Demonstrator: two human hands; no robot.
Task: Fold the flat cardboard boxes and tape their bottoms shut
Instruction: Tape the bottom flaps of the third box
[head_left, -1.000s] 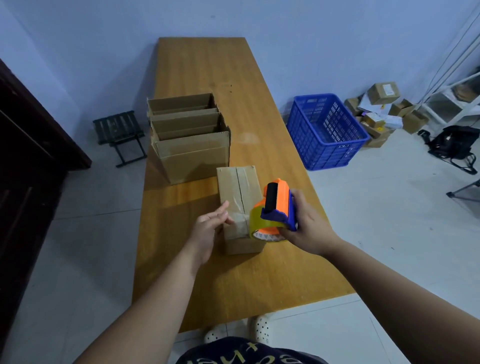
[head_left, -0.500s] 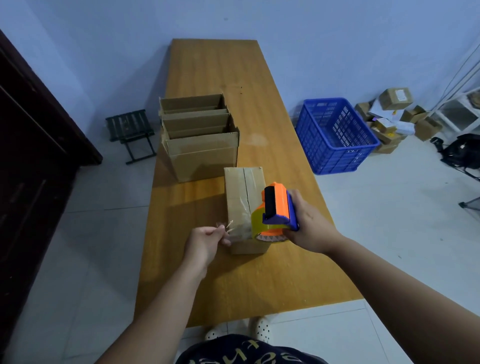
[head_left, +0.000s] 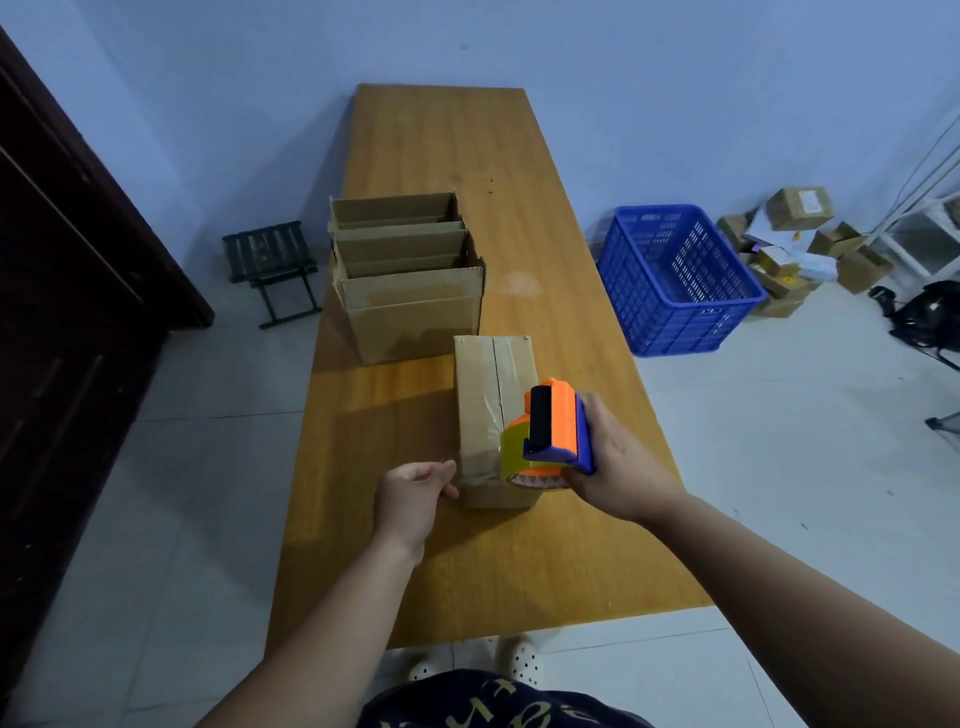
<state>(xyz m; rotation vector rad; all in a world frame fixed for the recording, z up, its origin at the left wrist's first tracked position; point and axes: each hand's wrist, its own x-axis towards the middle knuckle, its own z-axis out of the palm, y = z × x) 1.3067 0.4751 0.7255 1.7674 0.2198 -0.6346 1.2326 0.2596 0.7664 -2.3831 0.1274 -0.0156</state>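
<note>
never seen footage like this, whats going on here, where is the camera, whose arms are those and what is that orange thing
There is no machine here: these are a person's two bare arms, filmed by one wide-angle camera worn on the head, looking forward and down. On the long wooden table lies a small closed brown cardboard box, and behind it stands a row of open-topped cardboard boxes. The right hand grips an orange and blue tape dispenser at the small box's near end. A strip of clear tape runs from it across the box top. The left hand has its fingertips at the strip's end by the box's left edge; whether it pinches or presses there is unclear. On the floor to the right stands a blue plastic crate.
</note>
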